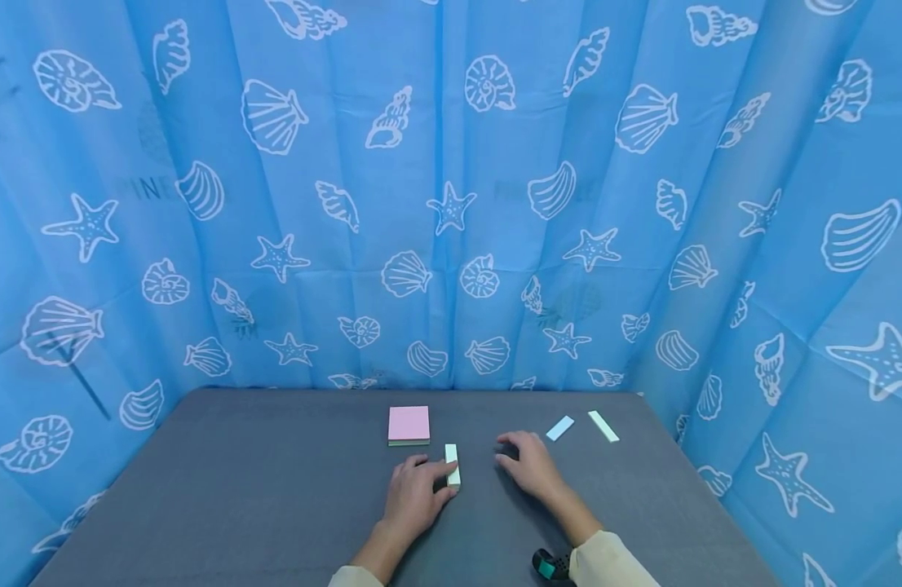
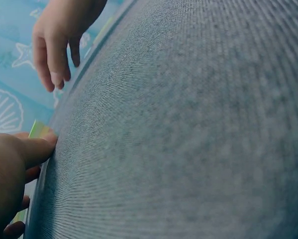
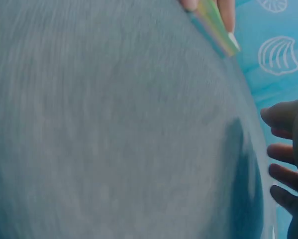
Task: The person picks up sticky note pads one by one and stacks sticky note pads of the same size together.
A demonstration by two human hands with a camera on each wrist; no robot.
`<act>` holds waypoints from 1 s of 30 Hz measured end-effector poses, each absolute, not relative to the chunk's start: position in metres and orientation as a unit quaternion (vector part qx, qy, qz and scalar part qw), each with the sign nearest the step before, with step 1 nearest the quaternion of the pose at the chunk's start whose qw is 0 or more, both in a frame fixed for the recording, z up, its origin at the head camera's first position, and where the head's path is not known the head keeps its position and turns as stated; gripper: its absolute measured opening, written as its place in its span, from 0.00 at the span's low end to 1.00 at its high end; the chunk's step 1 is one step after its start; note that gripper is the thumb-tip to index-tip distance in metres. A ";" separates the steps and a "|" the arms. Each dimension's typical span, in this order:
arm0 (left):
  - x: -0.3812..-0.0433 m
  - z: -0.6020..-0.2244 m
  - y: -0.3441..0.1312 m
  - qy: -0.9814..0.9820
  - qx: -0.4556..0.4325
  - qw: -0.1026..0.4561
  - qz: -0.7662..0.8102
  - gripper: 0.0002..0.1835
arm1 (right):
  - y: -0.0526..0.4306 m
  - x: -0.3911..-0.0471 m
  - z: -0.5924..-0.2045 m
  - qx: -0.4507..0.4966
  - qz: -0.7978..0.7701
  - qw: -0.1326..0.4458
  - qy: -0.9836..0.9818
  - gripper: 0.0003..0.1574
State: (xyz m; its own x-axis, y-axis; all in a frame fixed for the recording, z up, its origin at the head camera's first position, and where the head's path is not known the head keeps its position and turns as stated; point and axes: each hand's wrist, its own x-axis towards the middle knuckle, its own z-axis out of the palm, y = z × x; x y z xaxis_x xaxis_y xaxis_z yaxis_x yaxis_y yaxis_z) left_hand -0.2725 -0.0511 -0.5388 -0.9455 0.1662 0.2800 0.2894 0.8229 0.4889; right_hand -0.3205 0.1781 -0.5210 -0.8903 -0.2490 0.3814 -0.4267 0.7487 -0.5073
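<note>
Near the middle of the table my left hand (image 1: pixel 413 499) pinches a narrow pad of sticky note strips (image 1: pixel 451 452) between thumb and fingers. Its top is pale green, and the right wrist view shows yellow, pink and blue layers along the side of the pad (image 3: pixel 214 27). My right hand (image 1: pixel 533 468) hovers to the right, fingers loosely bent, holding nothing; its shadow falls on the cloth below. Farther along from that hand lie a light blue strip (image 1: pixel 559 428) and a pale green strip (image 1: pixel 603 425), apart from each other.
A square stack of sticky notes (image 1: pixel 408 424), pink on top with green beneath, sits beyond my left hand. Grey cloth covers the table (image 1: pixel 238 489). A blue curtain (image 1: pixel 451 244) with white shell prints hangs behind and at the sides. A dark band (image 1: pixel 550 564) is at the right wrist.
</note>
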 end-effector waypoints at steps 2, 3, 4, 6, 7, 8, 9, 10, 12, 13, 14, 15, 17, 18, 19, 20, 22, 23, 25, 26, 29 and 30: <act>-0.273 -0.539 -0.051 -0.948 -0.122 0.114 -0.272 0.23 | 0.182 -0.321 -0.521 0.186 0.271 0.159 -0.931 0.18; -0.273 -0.539 -0.051 -0.948 -0.122 0.113 -0.273 0.23 | 0.185 -0.322 -0.521 0.184 0.256 0.163 -0.935 0.19; -0.272 -0.539 -0.051 -0.947 -0.124 0.113 -0.273 0.23 | 0.187 -0.323 -0.520 0.183 0.243 0.165 -0.938 0.21; -0.272 -0.539 -0.051 -0.946 -0.127 0.117 -0.273 0.23 | 0.193 -0.325 -0.520 0.178 0.220 0.164 -0.945 0.24; -0.272 -0.540 -0.051 -0.946 -0.129 0.119 -0.273 0.23 | 0.197 -0.327 -0.519 0.172 0.211 0.158 -0.949 0.26; -0.272 -0.540 -0.051 -0.945 -0.130 0.120 -0.273 0.23 | 0.201 -0.328 -0.519 0.167 0.201 0.153 -0.953 0.28; -0.272 -0.540 -0.052 -0.945 -0.130 0.121 -0.273 0.22 | 0.204 -0.330 -0.519 0.162 0.192 0.147 -0.957 0.29; -0.272 -0.540 -0.052 -0.945 -0.131 0.122 -0.274 0.22 | 0.208 -0.331 -0.518 0.156 0.185 0.139 -0.960 0.31; -0.272 -0.540 -0.052 -0.944 -0.133 0.123 -0.274 0.22 | 0.216 -0.335 -0.517 0.143 0.174 0.125 -0.966 0.34; -0.272 -0.540 -0.052 -0.944 -0.133 0.122 -0.275 0.22 | 0.219 -0.336 -0.516 0.136 0.169 0.120 -0.969 0.35; -0.272 -0.539 -0.052 -0.944 -0.133 0.121 -0.276 0.22 | 0.223 -0.338 -0.516 0.128 0.164 0.114 -0.971 0.36; -0.272 -0.539 -0.052 -0.944 -0.134 0.121 -0.275 0.22 | 0.226 -0.339 -0.516 0.120 0.160 0.107 -0.974 0.37; -0.272 -0.538 -0.052 -0.944 -0.135 0.122 -0.274 0.22 | 0.233 -0.342 -0.515 0.106 0.155 0.093 -0.978 0.39; -0.272 -0.538 -0.052 -0.944 -0.134 0.122 -0.274 0.22 | 0.236 -0.343 -0.515 0.101 0.152 0.088 -0.979 0.40; -0.272 -0.538 -0.052 -0.945 -0.134 0.123 -0.273 0.22 | 0.238 -0.344 -0.514 0.096 0.150 0.081 -0.981 0.41; -0.272 -0.538 -0.053 -0.945 -0.133 0.122 -0.272 0.22 | 0.240 -0.345 -0.514 0.090 0.149 0.071 -0.982 0.42; -0.272 -0.538 -0.052 -0.946 -0.130 0.121 -0.272 0.22 | 0.244 -0.345 -0.513 0.082 0.148 0.058 -0.984 0.44; -0.272 -0.538 -0.052 -0.946 -0.129 0.120 -0.272 0.22 | 0.246 -0.346 -0.513 0.077 0.148 0.052 -0.985 0.45; -0.272 -0.539 -0.052 -0.945 -0.130 0.121 -0.273 0.22 | 0.249 -0.345 -0.512 0.068 0.150 0.042 -0.985 0.46; -0.272 -0.538 -0.052 -0.945 -0.131 0.121 -0.274 0.22 | 0.251 -0.345 -0.511 0.063 0.153 0.036 -0.986 0.46; -0.272 -0.538 -0.052 -0.944 -0.135 0.123 -0.275 0.22 | 0.255 -0.343 -0.511 0.050 0.163 0.024 -0.985 0.47; -0.272 -0.538 -0.052 -0.943 -0.137 0.125 -0.276 0.22 | 0.256 -0.342 -0.511 0.048 0.165 0.021 -0.985 0.48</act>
State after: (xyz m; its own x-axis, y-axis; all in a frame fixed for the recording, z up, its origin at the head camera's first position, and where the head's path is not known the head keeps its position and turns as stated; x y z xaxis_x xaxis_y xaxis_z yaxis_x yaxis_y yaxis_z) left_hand -0.2720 -0.0520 -0.5381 -0.9317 0.1891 0.3102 0.3264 0.8108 0.4859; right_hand -0.3420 0.2556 -0.5111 -0.9945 -0.0872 0.0576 -0.1012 0.9409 -0.3231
